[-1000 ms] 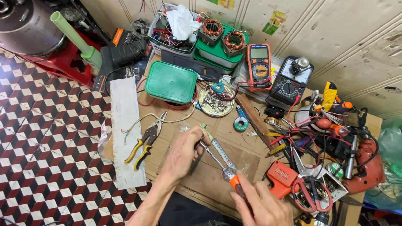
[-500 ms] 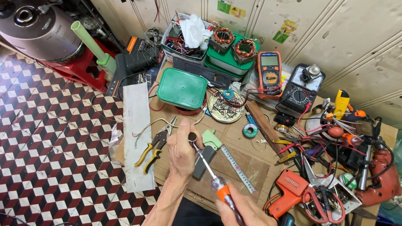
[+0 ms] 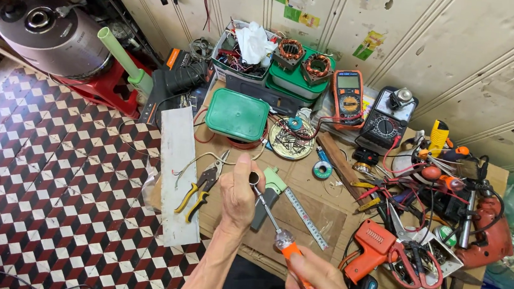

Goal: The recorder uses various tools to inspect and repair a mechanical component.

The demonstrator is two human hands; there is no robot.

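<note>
My left hand (image 3: pixel 238 194) is raised over the cardboard-covered bench, pinching a small dark round part (image 3: pixel 254 177) at its fingertips. My right hand (image 3: pixel 316 286) grips the orange handle of a screwdriver (image 3: pixel 280 233), whose metal shaft runs up-left to that part. Under the shaft lie a pale green and grey tool (image 3: pixel 269 190) and a steel ruler (image 3: pixel 306 218). Yellow-handled pliers (image 3: pixel 201 186) lie just left of my left hand.
A green lidded box (image 3: pixel 236 115), a round tin of screws (image 3: pixel 290 139), two multimeters (image 3: pixel 348 97), a bin with motor windings (image 3: pixel 302 67), an orange heat tool (image 3: pixel 373 247), red scissors (image 3: pixel 413 269) and tangled wires crowd the bench. A white strip (image 3: pixel 178 171) overhangs the chequered floor.
Both hands have drawn nearer to me and lower in view. The screwdriver tip stays at the small part in my left fingers. The view tilted up slightly.
</note>
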